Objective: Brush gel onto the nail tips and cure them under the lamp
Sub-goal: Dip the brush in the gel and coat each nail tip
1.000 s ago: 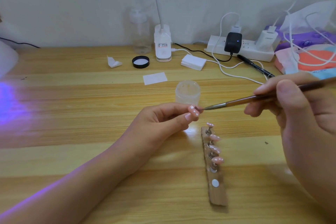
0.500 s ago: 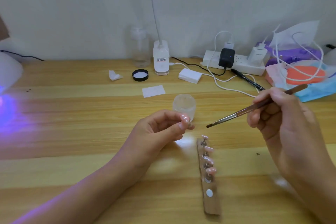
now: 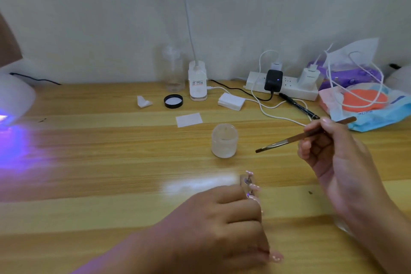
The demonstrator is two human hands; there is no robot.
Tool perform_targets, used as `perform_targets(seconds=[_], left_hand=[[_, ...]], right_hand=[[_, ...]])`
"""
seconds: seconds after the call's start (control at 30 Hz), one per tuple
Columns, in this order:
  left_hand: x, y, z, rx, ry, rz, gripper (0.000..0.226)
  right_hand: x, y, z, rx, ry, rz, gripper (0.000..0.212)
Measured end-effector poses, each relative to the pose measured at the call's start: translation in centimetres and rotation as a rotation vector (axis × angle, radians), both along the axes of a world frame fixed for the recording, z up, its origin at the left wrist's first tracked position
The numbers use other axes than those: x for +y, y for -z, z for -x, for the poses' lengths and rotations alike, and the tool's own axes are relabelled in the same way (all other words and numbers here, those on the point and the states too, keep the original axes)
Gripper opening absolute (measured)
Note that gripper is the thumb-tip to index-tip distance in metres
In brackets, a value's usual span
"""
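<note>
My left hand point(image 3: 218, 224) lies knuckles-up over the near part of the nail tip holder strip point(image 3: 244, 181), fingers curled; the nail tip it pinched a moment ago is hidden under it. Pink nail tips point(image 3: 253, 187) on the strip's far end show beyond the fingers. My right hand point(image 3: 333, 153) grips the brown-handled gel brush point(image 3: 287, 140) in the air, with its bristles pointing left, just right of the open gel jar point(image 3: 224, 140). The white curing lamp point(image 3: 13, 98) sits at the far left edge and casts purple light on the table.
Along the back wall stand a clear bottle point(image 3: 173, 71), a white lamp base point(image 3: 197, 82), a black lid point(image 3: 173, 101), a power strip point(image 3: 282, 87) with chargers and cables, and a black pen point(image 3: 298, 105). Tissue packs and a bag point(image 3: 364, 100) fill the right corner.
My left hand dropped from in front of the jar down onto the holder strip. My right hand pulled the brush away to the right and up. The camera tilted upward.
</note>
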State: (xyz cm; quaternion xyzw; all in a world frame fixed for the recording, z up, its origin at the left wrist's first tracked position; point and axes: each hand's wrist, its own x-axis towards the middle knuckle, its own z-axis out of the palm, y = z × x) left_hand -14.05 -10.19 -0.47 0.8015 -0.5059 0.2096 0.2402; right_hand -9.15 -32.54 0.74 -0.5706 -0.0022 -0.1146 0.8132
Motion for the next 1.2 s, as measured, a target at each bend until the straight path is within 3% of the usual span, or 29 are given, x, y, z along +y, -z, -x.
perform_targets(seconds=[0.13,0.23,0.4,0.57,1.03,1.2], left_hand=[[0.6,-0.2,-0.5,0.136,0.035,0.003,0.015],[1.2,-0.2,-0.8,0.139,0.033,-0.035,0.015],[1.9,0.1,-1.5,0.143,-0.14,0.002,0.015],[1.3,0.8,-2.6,0.497,-0.425,0.082,0.019],[-0.5,0.4,-4.2,0.694,-0.406,0.095,0.014],[-1.2,0.6,-3.9,0.803,-0.439,0.202,0.005]], right_hand=[[-0.1,0.1,0.0,0.003,0.006,0.01,0.035],[-0.1,0.0,0.1,0.016,0.011,-0.003,0.038],[-0.3,-0.5,-0.3,0.056,0.035,-0.09,0.041],[-0.6,-0.7,-0.4,0.085,0.047,-0.109,0.041],[-0.1,-0.3,0.6,-0.023,0.021,0.14,0.038],[-0.2,-0.4,0.5,-0.021,0.016,0.132,0.036]])
